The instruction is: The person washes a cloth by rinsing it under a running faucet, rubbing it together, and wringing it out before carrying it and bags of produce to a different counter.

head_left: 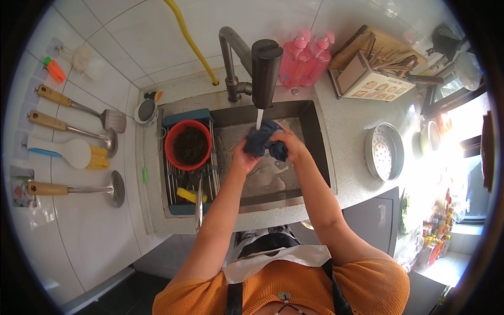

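Both my hands hold a wet, dark blue cloth [258,139] over the sink [310,197]. My left hand [244,158] grips the cloth's lower left side, its fingers partly hidden by the fabric. On the other side, my right hand [289,143] has its fingers wrapped round a bunched part, and a wad of cloth hangs below it. A stream of water [259,118] runs from the dark tap [266,73] straight onto the cloth. Suds and water cover parts of the sink's bottom.
Left in the sink, a rack [190,116] carries a red bowl [188,125], with a yellow sponge [191,195] and a metal handle [199,202] near it. Pink pump bottles [295,60] and a chopstick holder [367,81] stand behind; a steamer tray [385,152] lies right. Utensils like a spatula [113,121] hang left.
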`<control>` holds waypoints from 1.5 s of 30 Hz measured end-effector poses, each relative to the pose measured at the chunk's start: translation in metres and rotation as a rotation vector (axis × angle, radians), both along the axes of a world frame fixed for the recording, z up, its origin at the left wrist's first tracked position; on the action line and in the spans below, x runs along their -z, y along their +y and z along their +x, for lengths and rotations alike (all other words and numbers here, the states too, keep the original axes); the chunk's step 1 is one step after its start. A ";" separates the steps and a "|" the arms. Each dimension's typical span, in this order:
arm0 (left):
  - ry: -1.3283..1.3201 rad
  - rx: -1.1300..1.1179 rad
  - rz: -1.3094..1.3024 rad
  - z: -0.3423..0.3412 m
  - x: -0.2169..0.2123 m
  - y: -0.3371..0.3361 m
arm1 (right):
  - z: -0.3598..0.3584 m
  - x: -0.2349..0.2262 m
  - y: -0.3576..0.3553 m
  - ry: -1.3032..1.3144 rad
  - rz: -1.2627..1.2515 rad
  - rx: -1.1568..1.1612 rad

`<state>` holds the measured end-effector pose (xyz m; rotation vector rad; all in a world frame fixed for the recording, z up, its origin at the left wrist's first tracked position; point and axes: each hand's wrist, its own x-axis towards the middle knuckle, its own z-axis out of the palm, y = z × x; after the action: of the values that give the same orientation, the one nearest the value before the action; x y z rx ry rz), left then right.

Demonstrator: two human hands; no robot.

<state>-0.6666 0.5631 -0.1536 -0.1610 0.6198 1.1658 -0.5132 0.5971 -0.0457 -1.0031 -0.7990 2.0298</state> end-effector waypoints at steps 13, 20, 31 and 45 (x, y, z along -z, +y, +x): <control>-0.048 -0.023 0.057 -0.009 -0.035 -0.006 | 0.004 0.024 0.007 -0.104 0.007 0.288; 0.233 -0.082 -0.079 0.007 0.006 0.017 | -0.016 0.038 -0.014 -0.225 0.100 0.364; 0.285 -0.051 -0.060 0.033 -0.019 0.018 | -0.050 0.059 -0.017 -1.073 0.462 0.495; 0.696 0.021 -0.049 0.029 -0.005 0.019 | -0.048 0.070 0.002 -1.034 0.390 0.415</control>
<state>-0.6381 0.5824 -0.1482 0.2235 1.2575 1.1810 -0.5607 0.5988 -0.1160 -1.7964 -1.2873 0.8621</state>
